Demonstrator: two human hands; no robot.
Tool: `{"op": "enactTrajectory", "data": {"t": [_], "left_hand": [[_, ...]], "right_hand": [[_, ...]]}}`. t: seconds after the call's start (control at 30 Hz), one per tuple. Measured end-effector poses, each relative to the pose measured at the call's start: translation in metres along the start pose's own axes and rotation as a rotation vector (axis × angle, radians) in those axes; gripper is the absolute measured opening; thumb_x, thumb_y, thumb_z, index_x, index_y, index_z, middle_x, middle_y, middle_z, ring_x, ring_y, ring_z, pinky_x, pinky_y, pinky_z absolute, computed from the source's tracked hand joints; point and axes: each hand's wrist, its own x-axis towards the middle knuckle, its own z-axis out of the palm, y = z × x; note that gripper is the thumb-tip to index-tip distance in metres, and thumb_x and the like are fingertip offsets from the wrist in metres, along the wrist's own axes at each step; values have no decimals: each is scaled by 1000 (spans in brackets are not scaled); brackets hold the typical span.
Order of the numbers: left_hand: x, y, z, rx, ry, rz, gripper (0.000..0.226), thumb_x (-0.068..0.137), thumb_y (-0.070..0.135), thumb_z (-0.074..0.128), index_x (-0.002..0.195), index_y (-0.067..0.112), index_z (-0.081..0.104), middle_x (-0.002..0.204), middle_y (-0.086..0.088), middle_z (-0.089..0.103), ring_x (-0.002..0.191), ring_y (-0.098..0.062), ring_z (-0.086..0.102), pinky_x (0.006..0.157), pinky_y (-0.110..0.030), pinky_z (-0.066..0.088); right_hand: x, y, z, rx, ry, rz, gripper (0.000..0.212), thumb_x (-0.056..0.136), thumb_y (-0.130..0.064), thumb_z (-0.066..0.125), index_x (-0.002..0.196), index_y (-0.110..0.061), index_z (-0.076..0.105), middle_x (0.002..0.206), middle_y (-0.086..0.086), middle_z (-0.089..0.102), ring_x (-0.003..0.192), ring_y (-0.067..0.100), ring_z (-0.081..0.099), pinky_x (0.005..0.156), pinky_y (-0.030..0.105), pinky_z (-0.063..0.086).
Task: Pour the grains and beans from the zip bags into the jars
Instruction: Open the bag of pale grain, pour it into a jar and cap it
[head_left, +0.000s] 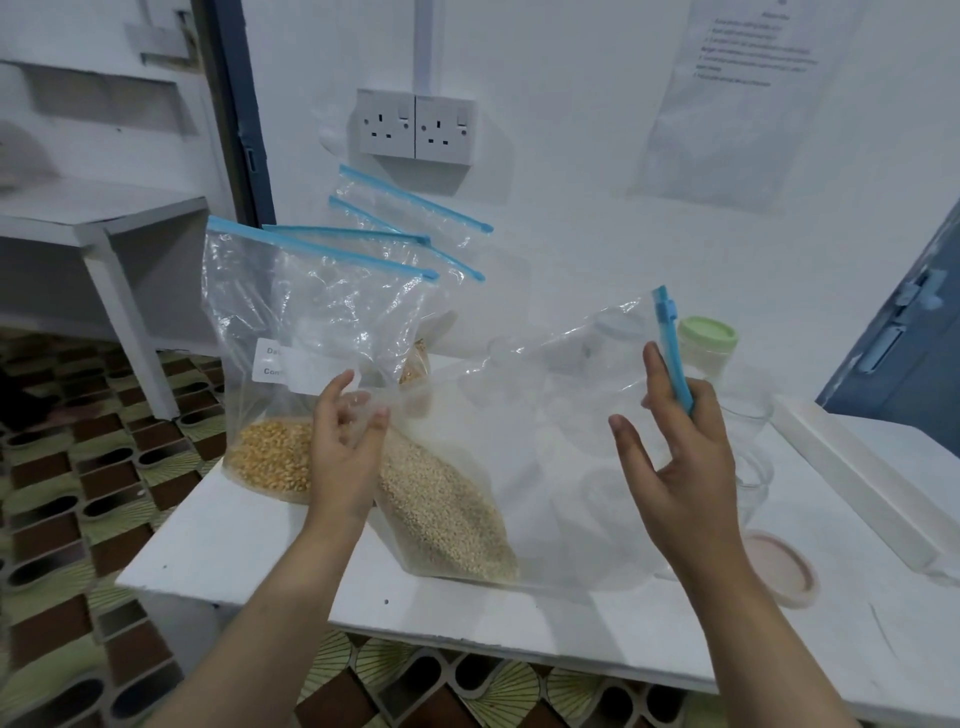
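Observation:
A clear zip bag (519, 441) lies tilted across the white table (249, 551), with pale grains (447, 514) gathered in its lower left corner. My right hand (680, 457) pinches the bag's blue zip strip (672, 353) between thumb and fingers at the right. My left hand (345, 447) touches the bag's left edge with relaxed fingers. Behind it a bag of yellow corn (270, 460) stands upright, and more zip bags (405, 228) lean on the wall. A jar with a green lid (707, 343) and a clear jar (748, 467) stand behind the held bag.
A pink lid (779, 569) lies on the table at the right, beside a long white box (857, 483). Two wall sockets (415, 124) sit above the bags. Left of the table is patterned floor (78, 493) and a white shelf unit (104, 234).

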Motion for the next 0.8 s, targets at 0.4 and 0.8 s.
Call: {"op": "enactTrajectory", "data": {"t": [0.4, 0.8], "left_hand": [[-10, -10, 4, 67, -95, 28, 58, 89, 13, 72, 135, 39, 50, 122, 14, 56, 109, -8, 51, 100, -34, 42], [17, 39, 52, 185, -30, 254, 75, 83, 25, 79, 146, 23, 38, 136, 13, 37, 129, -24, 37, 111, -48, 35]], "right_hand": [[-9, 1, -10, 10, -31, 102, 67, 94, -11, 64, 149, -33, 32, 106, -8, 42, 99, 12, 48, 89, 6, 37], [35, -9, -38, 46, -17, 133, 64, 96, -13, 61, 153, -28, 34, 109, -5, 45, 98, -15, 45, 84, 6, 38]]}}
